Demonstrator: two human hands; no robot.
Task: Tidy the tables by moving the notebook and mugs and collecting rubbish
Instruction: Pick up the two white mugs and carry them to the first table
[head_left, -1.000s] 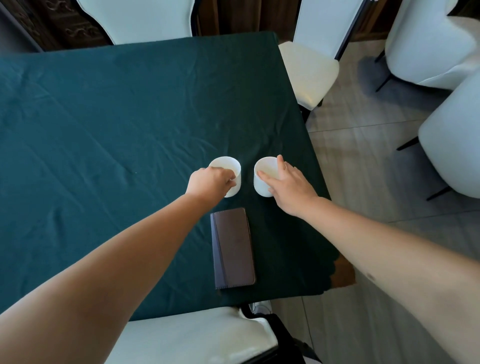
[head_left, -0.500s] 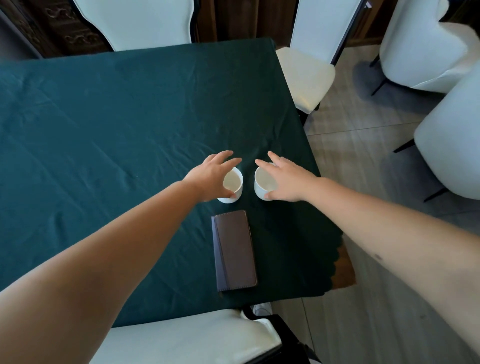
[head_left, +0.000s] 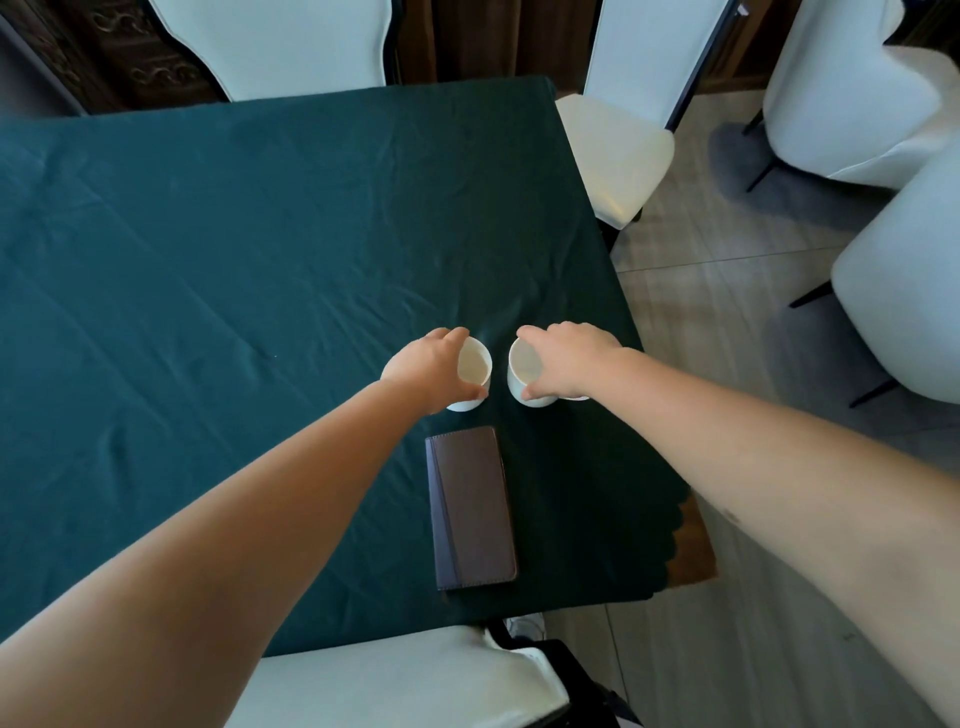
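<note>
Fingers of the left hand (head_left: 423, 366) wrap around the left mug (head_left: 471, 375), and the right hand (head_left: 569, 358) wraps around the right mug (head_left: 522, 370). Both white mugs stand upright, side by side but apart, near the right edge of the tabletop (head_left: 208, 260). Just behind them, toward the near edge, lies a closed brown notebook (head_left: 470, 506). No writing shows on anything.

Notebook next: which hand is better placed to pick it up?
Left, marginally. The notebook lies just below the left hand; the right hand sits further right. Both hands grip mugs, so one must let go first.
</note>
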